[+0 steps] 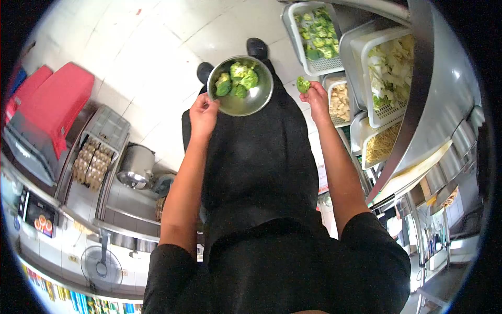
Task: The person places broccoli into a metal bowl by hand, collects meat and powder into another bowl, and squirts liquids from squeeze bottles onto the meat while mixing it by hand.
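My left hand (204, 114) grips the rim of a round metal bowl (256, 100), which is held over the floor in front of my legs. Several green broccoli florets (238, 78) lie in the bowl. To the right of the bowl, my right hand (315, 99) pinches a single broccoli piece (303, 85) between its fingertips. Just beyond that hand is a white basket (330, 66) of broccoli, and beside it stands a smaller basket of pale cut pieces (339, 102).
At the right, a basket of leafy vegetables (389, 73) and one of thin yellowish strips (382, 142) sit by a curved metal edge (413, 104). On the left are red bins (52, 104), egg trays (93, 163), a metal pot (137, 165) and a fan (102, 268).
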The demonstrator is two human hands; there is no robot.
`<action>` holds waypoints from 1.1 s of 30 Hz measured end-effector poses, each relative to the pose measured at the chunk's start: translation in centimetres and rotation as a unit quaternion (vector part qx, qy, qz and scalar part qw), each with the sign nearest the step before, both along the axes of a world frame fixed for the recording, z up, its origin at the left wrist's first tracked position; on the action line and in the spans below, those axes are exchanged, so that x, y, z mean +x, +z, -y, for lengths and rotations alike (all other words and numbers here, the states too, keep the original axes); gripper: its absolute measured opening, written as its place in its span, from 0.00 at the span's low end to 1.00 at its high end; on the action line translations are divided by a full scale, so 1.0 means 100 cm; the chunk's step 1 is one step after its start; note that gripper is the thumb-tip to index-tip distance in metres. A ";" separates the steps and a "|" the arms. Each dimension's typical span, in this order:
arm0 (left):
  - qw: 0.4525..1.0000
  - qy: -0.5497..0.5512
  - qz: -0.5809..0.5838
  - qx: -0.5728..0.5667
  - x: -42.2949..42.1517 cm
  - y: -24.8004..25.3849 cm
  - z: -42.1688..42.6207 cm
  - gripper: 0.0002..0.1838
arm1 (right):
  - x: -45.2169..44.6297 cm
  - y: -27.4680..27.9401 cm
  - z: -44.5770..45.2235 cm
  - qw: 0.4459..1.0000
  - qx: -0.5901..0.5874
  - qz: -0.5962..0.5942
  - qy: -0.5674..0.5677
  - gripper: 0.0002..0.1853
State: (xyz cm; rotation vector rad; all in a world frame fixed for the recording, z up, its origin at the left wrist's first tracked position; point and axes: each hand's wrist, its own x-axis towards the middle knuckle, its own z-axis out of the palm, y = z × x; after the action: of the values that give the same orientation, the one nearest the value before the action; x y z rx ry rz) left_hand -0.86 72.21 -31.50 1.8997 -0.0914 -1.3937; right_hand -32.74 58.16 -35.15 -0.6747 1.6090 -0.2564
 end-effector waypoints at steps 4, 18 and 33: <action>0.996 0.078 -0.048 -0.017 -0.005 0.045 0.014 0.11 | 0.022 0.050 -0.003 0.998 -0.007 0.043 0.036 0.12; 0.984 0.131 -0.073 -0.098 0.007 0.162 0.029 0.13 | 0.022 0.176 0.020 0.982 -0.121 0.102 0.108 0.11; 0.966 0.162 -0.059 -0.190 0.013 0.235 0.019 0.12 | 0.029 0.248 0.017 0.974 -0.138 0.150 0.094 0.11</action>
State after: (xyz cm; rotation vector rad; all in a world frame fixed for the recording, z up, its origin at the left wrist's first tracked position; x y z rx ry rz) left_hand 0.48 70.34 -7.99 1.4382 0.0113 -1.1648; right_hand -29.87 56.43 -10.39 -0.9480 1.2221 -0.4263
